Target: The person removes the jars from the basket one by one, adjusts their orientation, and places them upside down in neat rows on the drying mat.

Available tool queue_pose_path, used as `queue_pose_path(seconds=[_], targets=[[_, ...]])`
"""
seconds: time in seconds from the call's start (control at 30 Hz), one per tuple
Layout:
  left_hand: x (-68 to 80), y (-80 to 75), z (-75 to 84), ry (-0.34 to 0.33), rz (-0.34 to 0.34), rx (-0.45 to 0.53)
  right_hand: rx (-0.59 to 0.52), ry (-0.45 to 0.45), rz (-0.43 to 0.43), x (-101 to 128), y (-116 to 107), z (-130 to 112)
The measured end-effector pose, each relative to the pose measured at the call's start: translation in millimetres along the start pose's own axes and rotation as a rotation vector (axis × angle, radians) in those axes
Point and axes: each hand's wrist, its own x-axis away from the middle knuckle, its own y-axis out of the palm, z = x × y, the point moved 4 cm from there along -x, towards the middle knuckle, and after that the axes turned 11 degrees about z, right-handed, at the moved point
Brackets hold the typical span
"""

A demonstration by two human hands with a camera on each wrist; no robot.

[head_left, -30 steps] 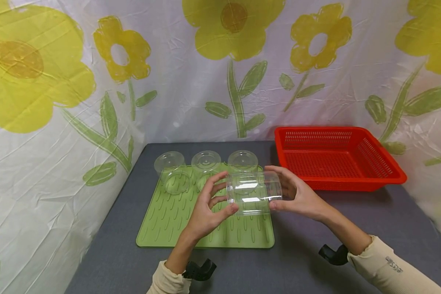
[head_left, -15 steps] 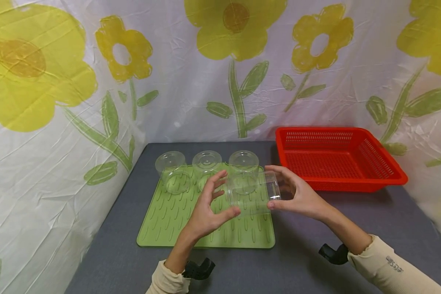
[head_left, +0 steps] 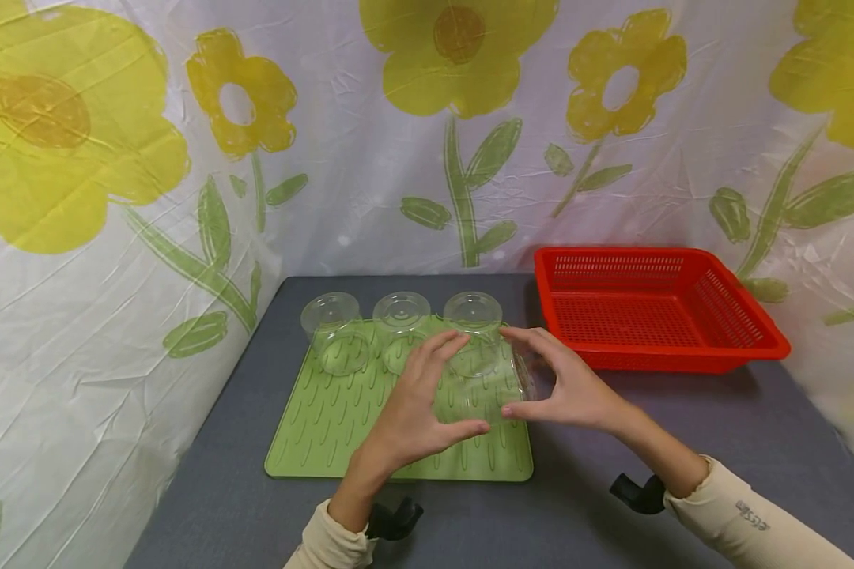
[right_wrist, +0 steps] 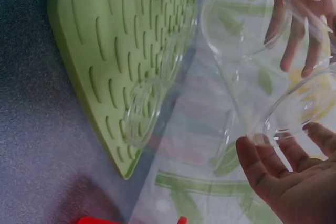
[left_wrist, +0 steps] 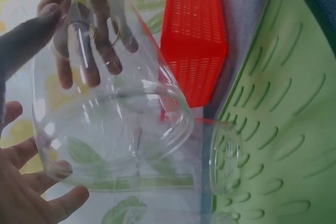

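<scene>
Both hands hold a clear jar (head_left: 496, 389) in the air over the green ridged mat (head_left: 327, 446). My left hand (head_left: 411, 407) curves round its left part, thumb below and fingers above. Round the right end, my right hand (head_left: 576, 387) grips with fingers and thumb. In the left wrist view the see-through jar (left_wrist: 113, 124) lies tilted, with fingers visible through its wall. The right wrist view shows fingertips of the right hand (right_wrist: 299, 182) at the rim of one round end. Three similar clear jars stand in a row at the mat's back, one being the left jar (head_left: 330, 316).
A red perforated basket (head_left: 662, 356) sits at the back right of the dark grey table (head_left: 583, 506). A flower-printed cloth (head_left: 356, 197) hangs behind and at the sides. Black wrist mounts (head_left: 394, 519) stick out under the forearms.
The held jar has turned in the hands, its right end swinging nearer to the viewer. The left hand has shifted right, and the hands are closer together. The standing jars are unmoved.
</scene>
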Motion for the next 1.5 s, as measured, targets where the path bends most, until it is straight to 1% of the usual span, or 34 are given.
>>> queue_pose_path(seconds=[0.1,0.23,0.47,0.73,0.93,1.27,1.4,1.5], targets=[[-0.9,3.5,1.8,0.054,0.003,-0.091,0.031,-0.021,-0.001,-0.5,3.6,-3.9],[-0.7,7.6,3.5,0.090,-0.001,-0.156,0.055,-0.036,-0.004,-1.1,7.1,-9.2],[1.9,10.8,2.6,0.072,-0.018,-0.189,0.096,-0.049,-0.009,-1.8,9.5,-16.0],[3.9,10.8,2.4,0.085,-0.018,-0.211,0.106,-0.079,-0.001,-2.5,10.9,-19.1],[4.1,10.7,2.0,0.094,0.000,-0.203,0.118,-0.092,0.008,-3.1,11.6,-21.9],[6.1,9.2,-2.6,0.059,0.010,-0.138,0.132,-0.116,0.008,-3.5,14.8,-24.8],[7.4,7.7,-5.0,0.020,0.028,-0.086,0.110,-0.119,0.006,-3.0,14.2,-24.4],[9.2,5.8,-8.0,-0.055,0.046,-0.004,0.074,-0.116,0.012,-3.5,14.2,-23.3]])
